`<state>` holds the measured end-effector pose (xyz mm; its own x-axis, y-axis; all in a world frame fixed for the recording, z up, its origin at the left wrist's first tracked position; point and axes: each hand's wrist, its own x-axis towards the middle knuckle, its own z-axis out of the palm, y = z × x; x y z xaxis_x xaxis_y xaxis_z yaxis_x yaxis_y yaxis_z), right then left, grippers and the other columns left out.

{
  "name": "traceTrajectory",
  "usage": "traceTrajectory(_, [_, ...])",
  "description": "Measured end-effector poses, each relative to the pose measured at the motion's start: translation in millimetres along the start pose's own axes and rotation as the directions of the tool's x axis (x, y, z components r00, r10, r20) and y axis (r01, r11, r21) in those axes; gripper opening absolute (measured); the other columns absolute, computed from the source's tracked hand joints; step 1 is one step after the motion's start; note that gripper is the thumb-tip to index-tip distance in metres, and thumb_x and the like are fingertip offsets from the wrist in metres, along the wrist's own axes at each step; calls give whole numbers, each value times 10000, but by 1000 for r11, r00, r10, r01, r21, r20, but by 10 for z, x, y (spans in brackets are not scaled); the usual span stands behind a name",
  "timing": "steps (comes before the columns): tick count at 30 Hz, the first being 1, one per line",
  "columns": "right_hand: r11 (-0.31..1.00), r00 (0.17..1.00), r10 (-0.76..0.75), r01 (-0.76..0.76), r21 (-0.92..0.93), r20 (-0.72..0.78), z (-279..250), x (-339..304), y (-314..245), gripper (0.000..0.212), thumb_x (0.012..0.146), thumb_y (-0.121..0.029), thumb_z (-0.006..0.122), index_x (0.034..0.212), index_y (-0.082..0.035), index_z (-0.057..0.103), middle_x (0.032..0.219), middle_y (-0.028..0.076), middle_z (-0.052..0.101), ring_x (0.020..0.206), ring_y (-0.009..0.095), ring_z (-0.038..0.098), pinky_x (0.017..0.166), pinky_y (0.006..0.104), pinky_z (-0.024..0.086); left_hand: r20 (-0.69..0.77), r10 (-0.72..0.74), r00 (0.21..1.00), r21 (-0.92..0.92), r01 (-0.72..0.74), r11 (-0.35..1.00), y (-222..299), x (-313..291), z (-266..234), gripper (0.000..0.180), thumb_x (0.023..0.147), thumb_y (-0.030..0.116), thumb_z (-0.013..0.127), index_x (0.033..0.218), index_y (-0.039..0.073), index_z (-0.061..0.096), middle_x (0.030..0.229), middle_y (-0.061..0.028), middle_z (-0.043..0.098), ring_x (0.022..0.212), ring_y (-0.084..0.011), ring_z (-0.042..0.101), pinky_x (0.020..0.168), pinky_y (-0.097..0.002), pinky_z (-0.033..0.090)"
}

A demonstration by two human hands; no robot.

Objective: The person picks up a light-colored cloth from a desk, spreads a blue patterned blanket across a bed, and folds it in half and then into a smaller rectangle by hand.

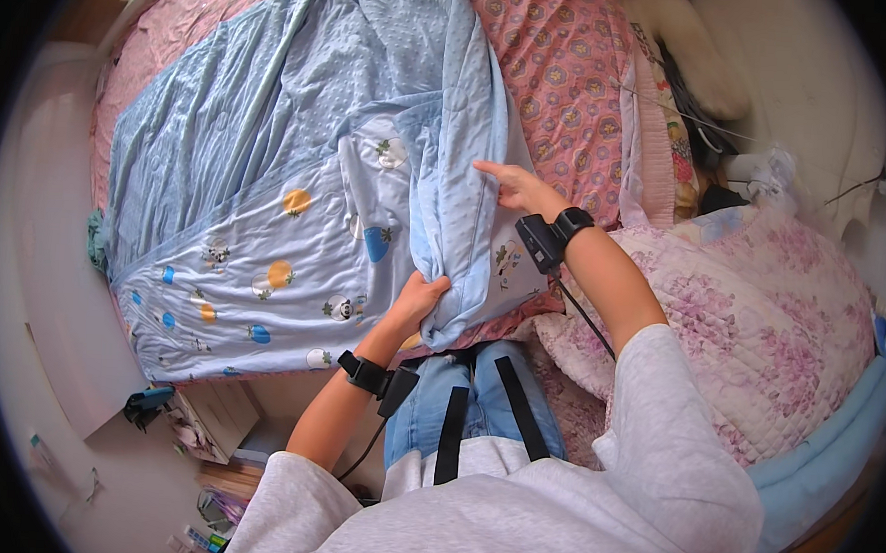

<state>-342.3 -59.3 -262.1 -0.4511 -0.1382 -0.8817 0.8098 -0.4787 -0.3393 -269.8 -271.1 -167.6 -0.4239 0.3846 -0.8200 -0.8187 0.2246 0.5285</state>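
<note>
A light blue blanket (pixel 375 48) with a raised-dot plush side is spread over the bed. Part of it is folded over, showing a pale side printed with pandas and orange and blue fruit shapes. My left hand (pixel 424 301) is closed on the blanket's bunched near edge, just in front of my legs. Farther up and to the right, my right hand (pixel 513 187) rests at the blanket's right-hand fold, its index finger stretched out across the cloth and the other fingers loosely bent. I see no cloth gripped in it.
A pink patterned sheet (pixel 564 73) covers the bed beneath. To the right lies a quilted floral cover (pixel 732 312), with a light blue padded edge (pixel 824 467) beyond it. A small cabinet (pixel 217 420) stands at the lower left. Cables hang from both wrist straps.
</note>
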Motion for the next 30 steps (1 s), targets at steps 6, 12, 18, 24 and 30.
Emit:
traceTrajectory(6, [575,821,-570,428,-697,34,531,-163,56,359,644,-180,531,894,59,434,854,156,505,762,234,495,670,302,383,-221,171,960,-228,-222,948,-131,-39,-103,399,639,52,418,1027,-14,351,855,-88,479,716,-155,490,649,-237,396])
traceTrajectory(12, [-34,662,-624,509,-860,416,-427,-825,-678,255,634,-129,468,851,4,487,766,146,531,691,229,510,618,320,392,13,479,878,-16,-479,878,296,253,988,387,689,79,433,1050,20,307,846,-93,458,714,-160,466,616,-262,393])
traceTrajectory(18, [132,358,-864,-516,-846,-354,-3175,-2136,-1320,175,678,-131,421,810,-47,499,727,167,526,722,330,489,619,367,386,553,194,811,34,-254,967,492,523,2228,395,744,198,455,1093,67,323,967,-97,424,792,-141,465,614,-237,409])
traceTrajectory(24, [209,531,-736,-412,-887,-420,-4179,-1843,-690,199,623,-172,474,744,-21,522,754,188,517,726,308,496,637,356,396,336,80,938,359,-206,910,-151,1161,1568,300,739,209,438,978,28,417,853,-83,490,716,-135,482,586,-239,404])
traceTrajectory(30, [671,698,-490,-80,-737,-522,-3554,-1014,-284,186,655,-114,492,823,-36,484,650,107,524,483,169,517,391,258,412,50,4,999,557,-31,830,-267,1414,666,286,725,198,445,944,16,427,827,-81,499,679,-148,496,549,-252,412])
